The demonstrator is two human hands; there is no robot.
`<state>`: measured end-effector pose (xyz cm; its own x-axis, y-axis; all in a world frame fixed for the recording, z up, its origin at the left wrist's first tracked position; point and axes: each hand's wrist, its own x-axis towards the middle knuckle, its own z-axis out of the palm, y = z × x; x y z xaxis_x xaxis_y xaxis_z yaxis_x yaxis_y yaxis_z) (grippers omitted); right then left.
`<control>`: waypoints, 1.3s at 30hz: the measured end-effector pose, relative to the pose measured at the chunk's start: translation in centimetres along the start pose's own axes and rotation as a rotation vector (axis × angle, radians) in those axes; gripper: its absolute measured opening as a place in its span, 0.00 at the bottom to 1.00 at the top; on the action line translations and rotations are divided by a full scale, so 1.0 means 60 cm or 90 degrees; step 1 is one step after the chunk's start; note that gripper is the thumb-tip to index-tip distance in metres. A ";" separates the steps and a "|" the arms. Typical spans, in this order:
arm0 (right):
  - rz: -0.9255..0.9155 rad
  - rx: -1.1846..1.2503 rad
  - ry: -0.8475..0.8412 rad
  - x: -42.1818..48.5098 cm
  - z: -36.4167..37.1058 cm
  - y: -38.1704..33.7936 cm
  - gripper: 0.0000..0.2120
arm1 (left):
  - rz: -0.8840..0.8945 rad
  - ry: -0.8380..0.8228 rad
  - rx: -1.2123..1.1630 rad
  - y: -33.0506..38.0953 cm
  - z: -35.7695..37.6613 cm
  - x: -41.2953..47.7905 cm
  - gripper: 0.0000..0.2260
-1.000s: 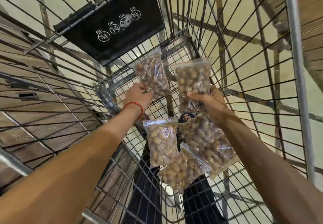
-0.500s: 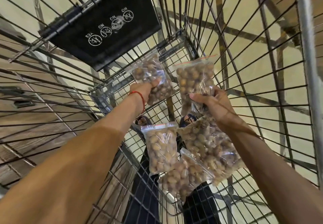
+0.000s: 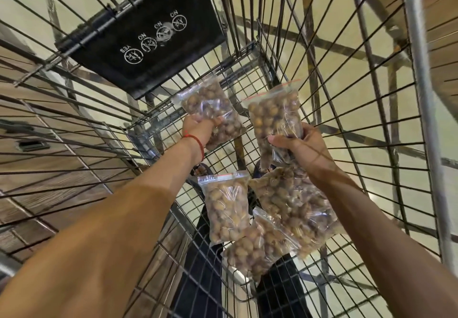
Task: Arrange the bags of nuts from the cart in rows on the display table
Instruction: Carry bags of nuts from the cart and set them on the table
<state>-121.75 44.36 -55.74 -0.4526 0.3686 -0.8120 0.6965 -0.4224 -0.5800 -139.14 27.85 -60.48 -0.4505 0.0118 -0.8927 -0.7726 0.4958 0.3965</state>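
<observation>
1. Pale tiled floor (image 3: 366,109) shows through the wires on every side, with wood planking (image 3: 49,188) on the left. I can see no counter from here, so the place for the rows is outside my view.
2. The cart (image 3: 418,94) fills the frame. I am looking down into its wire basket, and its walls fan out around both forearms.
3. A black flap (image 3: 148,32) printed with YES/NO symbols hangs on the far wall.
4. Three loose bags lie overlapping on the mesh near me: one flat on the left (image 3: 226,211), a bulkier one on the right (image 3: 297,208) and one nearest (image 3: 255,250). The bulky one may be two bags, but I cannot tell.
5. Two more bags are held off the mesh at the far end with their seals pointing away from me. My left hand (image 3: 198,129) grips the far-left bag (image 3: 210,104) round its lower half. My right hand (image 3: 304,144) clamps the far-right bag (image 3: 272,117) low down, thumb across the front.
6. I judge the bags to be thin, slick film packed with loose round nuts. They should be moderately heavy, saggy and prone to slipping. I would grip through the packed middle, not the empty film or the red-edged zip seal, which might pop open.
7. The fingers behind both held bags are hidden. Something dark (image 3: 205,255) under the mesh looks like clothing, though I am not sure. A red thread (image 3: 198,144) circles the left wrist.
</observation>
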 end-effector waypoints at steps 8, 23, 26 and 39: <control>-0.006 -0.046 -0.022 -0.032 -0.008 0.005 0.31 | -0.151 -0.216 -0.119 -0.020 -0.053 -0.059 0.18; 0.021 -0.014 -0.034 -0.190 -0.046 0.008 0.18 | -0.084 -0.210 -0.241 -0.121 -0.077 -0.279 0.27; 0.005 -0.048 -0.030 -0.225 -0.053 0.005 0.17 | -0.052 -0.231 -0.279 -0.147 -0.084 -0.341 0.34; -0.095 -0.111 -0.131 -0.412 -0.072 0.029 0.22 | 0.131 -0.160 -0.431 -0.271 -0.081 -0.554 0.26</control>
<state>-106.96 38.12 -36.38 -0.6480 0.2328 -0.7252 0.6911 -0.2206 -0.6883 -113.77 15.16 -36.19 -0.5624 0.2841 -0.7765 -0.8268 -0.1795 0.5331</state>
